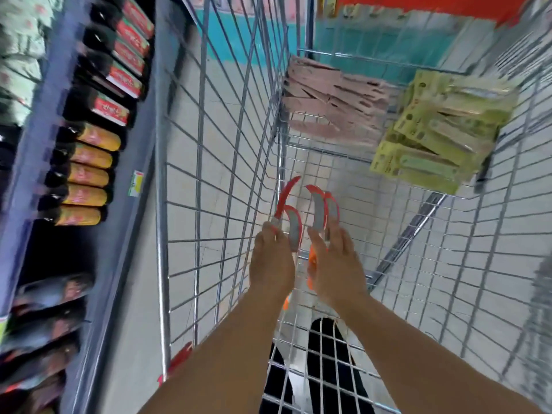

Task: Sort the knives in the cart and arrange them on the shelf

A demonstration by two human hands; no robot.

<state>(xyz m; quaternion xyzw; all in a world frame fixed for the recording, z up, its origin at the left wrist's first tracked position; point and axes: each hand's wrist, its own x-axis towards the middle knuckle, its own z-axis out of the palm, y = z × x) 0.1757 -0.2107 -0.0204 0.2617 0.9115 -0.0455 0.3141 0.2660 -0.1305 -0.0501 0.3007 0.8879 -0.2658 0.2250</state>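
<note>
Inside the wire cart (227, 162), the left hand (271, 261) pinches two curved red-edged knives (288, 216), and the right hand's (336, 264) curled fingers grip two more (322, 212). Both forearms reach forward, blades pointing away, the shelf (89, 204) just left

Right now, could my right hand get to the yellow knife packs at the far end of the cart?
Probably not yet. The right hand already grips curved red knives, so it is full. The yellow packs lie uncovered farther along the cart, with nothing between.
</note>
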